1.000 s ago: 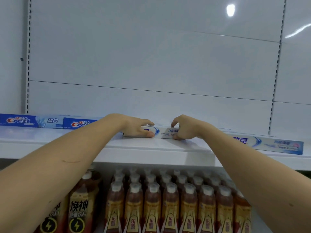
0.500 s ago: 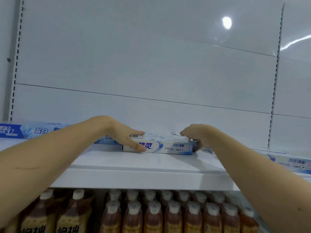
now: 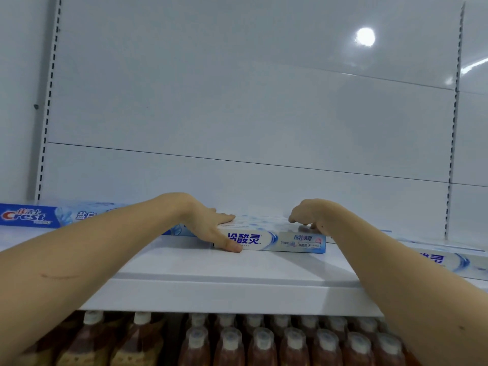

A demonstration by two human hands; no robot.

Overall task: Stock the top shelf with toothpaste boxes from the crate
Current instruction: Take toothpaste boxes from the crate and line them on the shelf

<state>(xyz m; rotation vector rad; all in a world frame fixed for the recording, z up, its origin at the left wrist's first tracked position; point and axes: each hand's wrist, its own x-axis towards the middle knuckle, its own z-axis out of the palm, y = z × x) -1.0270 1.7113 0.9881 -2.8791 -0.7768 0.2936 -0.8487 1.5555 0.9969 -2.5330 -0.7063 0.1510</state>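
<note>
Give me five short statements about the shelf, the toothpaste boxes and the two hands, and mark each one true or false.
1. The left hand rests on the left end of the white-and-blue toothpaste box. True.
2. That box stands upright on its end. False: it lies flat, lengthwise along the white top shelf.
3. A blue Crest toothpaste box lies at the shelf's far left. True.
4. The right hand holds a bottle. False: its fingers touch the top of the box's right end.
5. The shelf below holds canned goods. False: it holds brown drink bottles with white caps.
</note>
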